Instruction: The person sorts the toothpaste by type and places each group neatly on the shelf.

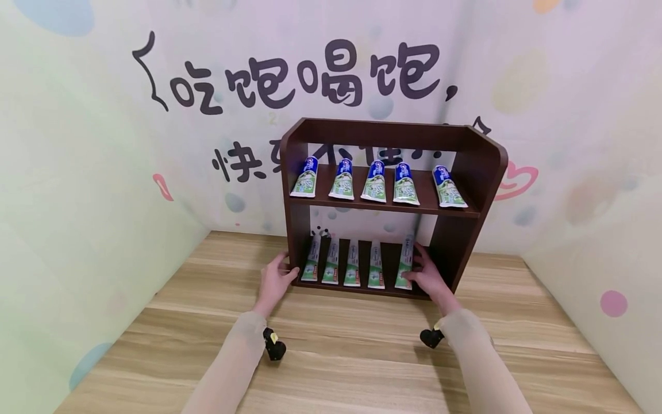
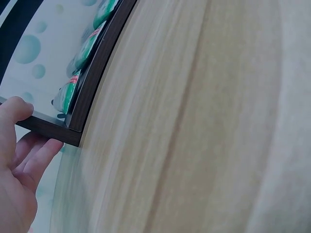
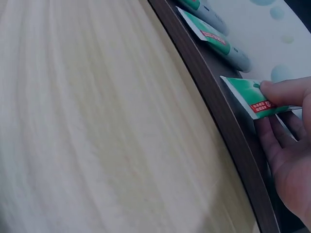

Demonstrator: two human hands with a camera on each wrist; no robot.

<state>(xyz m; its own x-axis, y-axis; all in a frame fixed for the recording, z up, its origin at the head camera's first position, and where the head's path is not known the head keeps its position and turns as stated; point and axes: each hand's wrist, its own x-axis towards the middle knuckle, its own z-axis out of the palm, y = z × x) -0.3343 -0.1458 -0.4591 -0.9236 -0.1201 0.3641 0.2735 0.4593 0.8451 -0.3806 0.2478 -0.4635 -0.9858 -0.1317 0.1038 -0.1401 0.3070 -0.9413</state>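
A dark brown two-tier shelf [image 1: 383,133] stands on the wooden table. My left hand [image 1: 274,282] grips its left side panel [image 2: 46,129] near the bottom, thumb on one face and fingers on the other. At the right end of the lower tier, my right hand [image 1: 430,277] pinches a green and grey toothpaste tube [image 3: 249,99] between thumb and fingers. This tube leans upright, its flat crimped end down near the tier's front edge. Several similar toothpaste tubes [image 1: 352,265] stand in a row to its left, a wider gap separating them from the held one.
On the upper tier lean several blue, white and green toothpaste tubes [image 1: 374,183], the rightmost set apart. Wood-grain tabletop [image 1: 351,356] stretches in front of the shelf. Behind and at both sides hang printed backdrop walls [image 1: 584,144] with large dark lettering at the back.
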